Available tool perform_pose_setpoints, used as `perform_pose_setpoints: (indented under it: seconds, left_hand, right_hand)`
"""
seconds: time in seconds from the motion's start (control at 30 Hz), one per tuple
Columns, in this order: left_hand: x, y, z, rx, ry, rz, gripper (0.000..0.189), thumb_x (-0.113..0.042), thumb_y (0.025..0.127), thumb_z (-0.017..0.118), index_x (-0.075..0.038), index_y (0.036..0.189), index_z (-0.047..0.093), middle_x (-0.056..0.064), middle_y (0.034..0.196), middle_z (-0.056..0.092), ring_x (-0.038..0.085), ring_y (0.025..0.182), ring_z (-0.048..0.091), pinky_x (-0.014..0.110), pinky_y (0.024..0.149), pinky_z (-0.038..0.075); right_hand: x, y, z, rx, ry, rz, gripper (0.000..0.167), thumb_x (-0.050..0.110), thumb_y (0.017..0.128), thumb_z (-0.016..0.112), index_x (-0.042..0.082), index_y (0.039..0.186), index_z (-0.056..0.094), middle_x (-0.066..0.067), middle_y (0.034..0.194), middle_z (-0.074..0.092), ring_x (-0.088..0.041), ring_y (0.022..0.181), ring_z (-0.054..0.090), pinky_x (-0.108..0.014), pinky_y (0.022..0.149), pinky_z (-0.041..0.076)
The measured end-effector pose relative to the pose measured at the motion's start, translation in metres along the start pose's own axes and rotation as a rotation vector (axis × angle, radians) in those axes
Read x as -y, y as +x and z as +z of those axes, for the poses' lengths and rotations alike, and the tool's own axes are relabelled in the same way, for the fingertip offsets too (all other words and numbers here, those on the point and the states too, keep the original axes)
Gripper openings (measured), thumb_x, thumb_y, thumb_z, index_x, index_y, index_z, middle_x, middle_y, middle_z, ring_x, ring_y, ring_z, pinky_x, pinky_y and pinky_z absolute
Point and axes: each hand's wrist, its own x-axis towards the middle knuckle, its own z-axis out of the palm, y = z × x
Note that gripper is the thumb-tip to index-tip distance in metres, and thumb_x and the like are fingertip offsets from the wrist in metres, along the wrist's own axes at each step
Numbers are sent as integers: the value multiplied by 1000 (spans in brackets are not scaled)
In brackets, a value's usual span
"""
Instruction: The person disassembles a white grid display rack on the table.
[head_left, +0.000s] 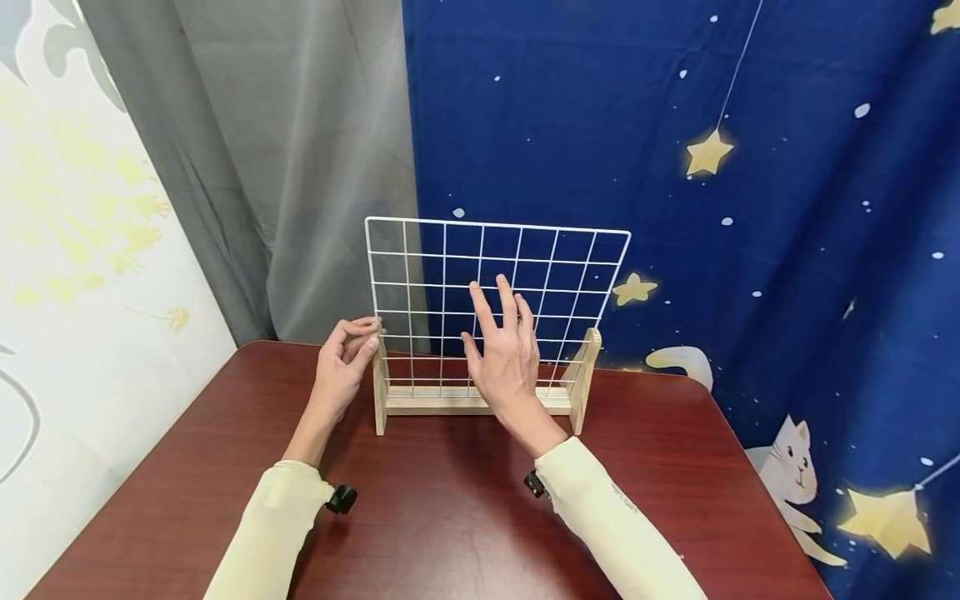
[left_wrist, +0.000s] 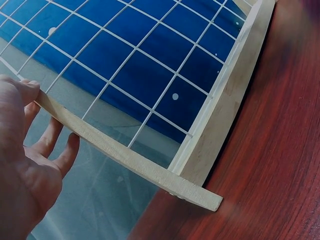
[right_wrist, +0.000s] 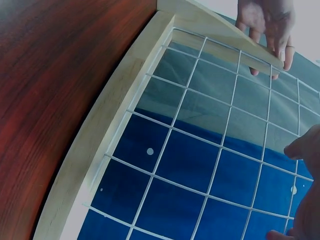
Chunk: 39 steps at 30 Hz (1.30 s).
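Observation:
A white wire grid panel (head_left: 498,225) stands upright in a pale wooden stand (head_left: 438,410) on the table. My left hand (head_left: 345,367) is at the stand's left side. Its thumb and fingers pinch the upper end of the left wooden upright (left_wrist: 150,170), with the thumb on the near edge and the other fingers behind. In front of the grid's middle is my right hand (head_left: 506,362), back toward me, fingers extended and spread. In the right wrist view, only part of the right hand (right_wrist: 307,175) shows, overlapping the wires at the right edge.
The dark red table (head_left: 450,517) extends around the stand. The right wooden upright (head_left: 586,375) supports the grid's other side. Behind the table hang a grey curtain (head_left: 315,167) and a blue curtain with stars (head_left: 570,125). Each wrist wears a small black camera (head_left: 342,499).

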Motion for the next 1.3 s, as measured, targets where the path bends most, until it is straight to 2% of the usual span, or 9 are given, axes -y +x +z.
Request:
perform_pose_setpoints:
  seconds: [0.13, 0.33, 0.47, 0.57, 0.73, 1.07, 1.3]
  left_hand:
    - [1, -1, 0, -1, 0, -3, 27, 3, 101, 65, 17, 122, 53, 5, 135, 66, 22, 124, 72, 15, 99, 56]
    - [2, -1, -1, 6, 0, 7, 28, 1, 102, 65, 17, 122, 53, 3, 136, 66, 18, 124, 72, 16, 101, 56]
    - [2, 0, -1, 13, -3, 9, 28, 1, 103, 64, 18, 123, 52, 6, 138, 66, 13, 123, 71, 16, 102, 56]
    - [1, 0, 0, 10, -2, 2, 28, 1, 103, 64, 18, 123, 52, 9, 138, 65, 16, 124, 71, 16, 102, 56]
    - [-1, -1, 1, -4, 12, -12, 28, 1, 102, 65, 16, 123, 54, 8, 138, 65, 24, 126, 70, 17, 102, 56]
    - [0, 2, 6, 3, 1, -9, 28, 2, 101, 65, 16, 122, 54, 7, 137, 65, 26, 126, 70, 16, 99, 57]
    - [0, -2, 2, 3, -4, 12, 27, 4, 102, 63, 19, 122, 52, 4, 136, 66, 17, 124, 72, 15, 97, 58]
  right_hand:
    - [0, 2, 7, -20, 12, -10, 76, 31, 96, 76, 35, 162, 40, -7, 168, 39, -34, 138, 54, -47, 90, 62]
    - [-3, 8, 14, -113, 0, -47, 68, 25, 95, 79, 31, 156, 50, -10, 157, 50, -34, 122, 59, -44, 87, 60]
    - [-3, 12, 16, -158, -4, -47, 62, 24, 94, 80, 31, 151, 55, -10, 151, 54, -33, 117, 61, -43, 75, 63]
    - [-3, 13, 17, -177, -9, -40, 57, 25, 96, 78, 31, 149, 58, -9, 148, 56, -31, 116, 62, -42, 67, 63]
    - [-3, 14, 18, -194, -18, -44, 53, 24, 96, 77, 31, 145, 61, -8, 144, 59, -32, 110, 63, -42, 71, 64]
    - [-7, 16, 17, -200, -27, -19, 49, 19, 94, 73, 30, 141, 63, -8, 139, 62, -31, 105, 61, -40, 69, 63]
    - [-6, 20, 18, -212, -25, -53, 50, 18, 89, 76, 29, 136, 65, -8, 134, 63, -29, 99, 61, -38, 64, 61]
